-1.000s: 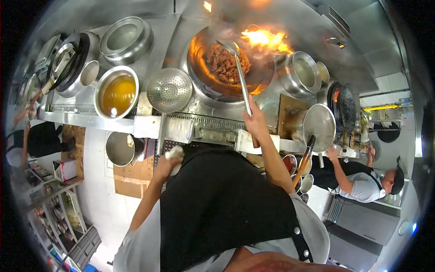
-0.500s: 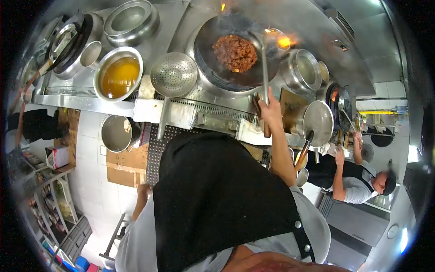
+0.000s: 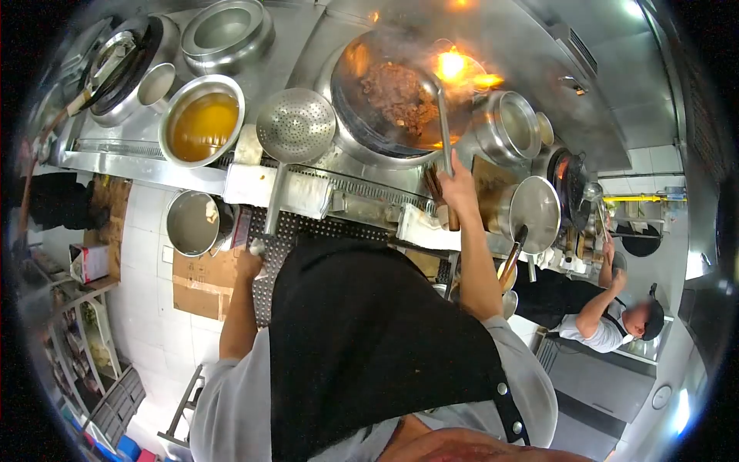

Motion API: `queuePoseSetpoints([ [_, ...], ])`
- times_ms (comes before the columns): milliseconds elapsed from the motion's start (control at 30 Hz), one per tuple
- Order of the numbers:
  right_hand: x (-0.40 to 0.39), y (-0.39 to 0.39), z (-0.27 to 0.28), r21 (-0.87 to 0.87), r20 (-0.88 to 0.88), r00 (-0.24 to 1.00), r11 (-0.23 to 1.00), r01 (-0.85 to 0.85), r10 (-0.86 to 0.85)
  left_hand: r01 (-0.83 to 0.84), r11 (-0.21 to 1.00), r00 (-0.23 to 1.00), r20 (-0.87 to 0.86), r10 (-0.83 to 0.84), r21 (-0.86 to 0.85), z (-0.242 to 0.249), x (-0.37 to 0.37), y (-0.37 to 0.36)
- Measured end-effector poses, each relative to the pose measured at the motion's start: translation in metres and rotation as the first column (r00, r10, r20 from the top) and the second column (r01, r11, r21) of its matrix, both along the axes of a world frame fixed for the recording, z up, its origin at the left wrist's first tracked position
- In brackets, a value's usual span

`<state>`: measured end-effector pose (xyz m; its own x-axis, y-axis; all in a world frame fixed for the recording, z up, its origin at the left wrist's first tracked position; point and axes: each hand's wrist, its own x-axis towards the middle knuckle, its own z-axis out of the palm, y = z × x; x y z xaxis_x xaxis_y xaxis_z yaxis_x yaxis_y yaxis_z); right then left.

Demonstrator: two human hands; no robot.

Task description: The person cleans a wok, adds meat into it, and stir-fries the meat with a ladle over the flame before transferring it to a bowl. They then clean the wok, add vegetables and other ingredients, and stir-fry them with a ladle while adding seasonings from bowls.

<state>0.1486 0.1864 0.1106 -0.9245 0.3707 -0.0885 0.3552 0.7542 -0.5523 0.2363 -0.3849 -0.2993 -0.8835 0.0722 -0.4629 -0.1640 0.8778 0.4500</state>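
My right hand is wrapped round the handle of a long metal wok ladle, its wooden end sticking out below the fist. The ladle's head is in the black wok, at the right side of dark reddish-brown chopped food. Smoke and flame blur the head. My left hand is low at my left, above the dark studded mat, its fingers closed by a small whitish thing that I cannot make out. Near it is the handle end of a perforated skimmer.
Flames rise at the wok's far right edge. A bowl of yellow oil stands left of the skimmer. Metal pots and a saucepan are to the right. A co-worker stands at another wok farther right. A bucket is below left.
Flames at the wok have grown and the food is dimmer behind smoke. The ladle's head has moved down and left in the wok. My left hand has risen towards the skimmer handle.
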Motion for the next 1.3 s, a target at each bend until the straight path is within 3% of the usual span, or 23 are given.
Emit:
queuePoseSetpoints([
  [67, 0.001, 0.016, -0.025, 0.130, -0.118, 0.991, 0.991, -0.041, 0.056, -0.420, 0.894, 0.875, 0.331, 0.354, 0.154, 0.017, 0.024, 0.004],
  [100, -0.006, 0.019, -0.031, 0.146, -0.062, 0.996, 0.987, -0.060, 0.070, -0.185, 0.982, 0.956, 0.225, 0.187, -0.033, -0.015, 0.044, -0.007],
  [167, -0.029, 0.036, -0.025, -0.001, 0.076, 0.987, 0.990, -0.139, 0.139, 0.016, 0.997, 0.944, 0.328, -0.039, 0.075, -0.039, 0.094, -0.029],
  [200, -0.033, 0.038, -0.014, -0.006, 0.057, 0.987, 0.989, -0.150, 0.150, -0.083, 0.986, 0.960, 0.276, 0.041, 0.143, -0.040, 0.126, -0.036],
  [233, -0.037, 0.038, 0.003, 0.013, 0.068, 0.985, 0.987, -0.160, 0.159, -0.486, 0.873, 0.811, 0.357, 0.465, -0.033, -0.027, 0.147, -0.025],
  [333, -0.044, 0.049, -0.016, 0.094, -0.062, 0.986, 0.984, -0.148, 0.154, -0.230, 0.970, 0.912, 0.366, 0.186, 0.080, 0.009, 0.221, -0.024],
  [400, -0.050, 0.066, -0.037, 0.130, -0.015, 0.981, 0.973, -0.191, 0.194, -0.341, 0.869, 0.820, 0.340, 0.461, -0.358, 0.006, 0.262, -0.004],
  [500, -0.041, 0.089, -0.057, 0.061, -0.154, 0.952, 0.964, -0.260, 0.266, -0.509, 0.845, 0.666, 0.547, 0.507, -0.163, 0.025, 0.299, 0.002],
  [533, -0.030, 0.087, -0.047, 0.023, -0.212, 0.941, 0.964, -0.265, 0.264, -0.505, 0.846, 0.667, 0.544, 0.508, -0.171, 0.041, 0.300, 0.008],
  [600, -0.004, 0.063, -0.008, 0.025, -0.064, 0.981, 0.983, -0.182, 0.183, -0.441, 0.859, 0.782, 0.360, 0.510, -0.259, 0.062, 0.291, 0.028],
  [667, 0.004, 0.062, -0.003, -0.235, 0.247, 0.947, 0.961, -0.146, 0.205, -0.348, 0.923, 0.900, 0.217, 0.379, -0.165, 0.069, 0.290, 0.044],
  [700, 0.011, 0.063, 0.000, -0.240, 0.235, 0.951, 0.960, -0.143, 0.201, -0.333, 0.916, 0.875, 0.289, 0.388, -0.224, 0.006, 0.297, 0.030],
  [733, 0.013, 0.064, 0.002, -0.175, 0.148, 0.965, 0.966, -0.189, 0.215, -0.337, 0.915, 0.878, 0.276, 0.390, -0.222, 0.007, 0.291, 0.030],
  [800, 0.017, 0.062, 0.005, -0.033, -0.015, 0.966, 0.965, -0.260, 0.260, -0.052, 0.985, 0.982, 0.171, 0.081, -0.165, 0.027, 0.280, 0.031],
  [833, 0.022, 0.062, -0.004, -0.031, -0.024, 0.964, 0.964, -0.264, 0.263, -0.372, 0.927, 0.894, 0.287, 0.343, 0.052, 0.037, 0.280, 0.032],
  [867, 0.028, 0.063, -0.020, -0.018, -0.069, 0.956, 0.958, -0.285, 0.284, -0.377, 0.924, 0.896, 0.276, 0.348, 0.061, 0.038, 0.274, 0.037],
  [933, 0.029, 0.065, -0.028, -0.006, -0.105, 0.947, 0.952, -0.305, 0.303, -0.762, 0.553, 0.647, 0.378, 0.662, 0.337, 0.040, 0.281, 0.042],
  [967, 0.022, 0.066, -0.024, -0.029, -0.046, 0.945, 0.946, -0.324, 0.323, -0.762, 0.554, 0.648, 0.380, 0.660, 0.336, 0.047, 0.291, 0.045],
  [1033, 0.004, 0.073, -0.032, 0.009, -0.019, 0.945, 0.945, -0.326, 0.326, -0.619, 0.777, 0.783, 0.014, 0.622, 0.119, 0.068, 0.291, 0.056],
  [1067, 0.007, 0.068, -0.026, 0.011, -0.030, 0.946, 0.946, -0.324, 0.324, -0.584, 0.811, 0.808, 0.076, 0.585, -0.037, 0.095, 0.289, 0.061],
  [1167, 0.011, 0.051, -0.016, -0.009, -0.100, 0.974, 0.979, -0.204, 0.202, -0.620, 0.780, 0.784, 0.100, 0.613, 0.080, 0.050, 0.285, 0.035],
  [1233, -0.005, 0.061, -0.020, 0.005, -0.028, 0.975, 0.975, -0.220, 0.220, -0.385, 0.916, 0.920, -0.129, 0.371, -0.115, 0.059, 0.262, 0.029],
  [1300, -0.019, 0.064, -0.025, 0.037, -0.018, 0.967, 0.966, -0.254, 0.255, -0.591, 0.799, 0.806, -0.043, 0.590, -0.112, 0.143, 0.196, 0.052],
])
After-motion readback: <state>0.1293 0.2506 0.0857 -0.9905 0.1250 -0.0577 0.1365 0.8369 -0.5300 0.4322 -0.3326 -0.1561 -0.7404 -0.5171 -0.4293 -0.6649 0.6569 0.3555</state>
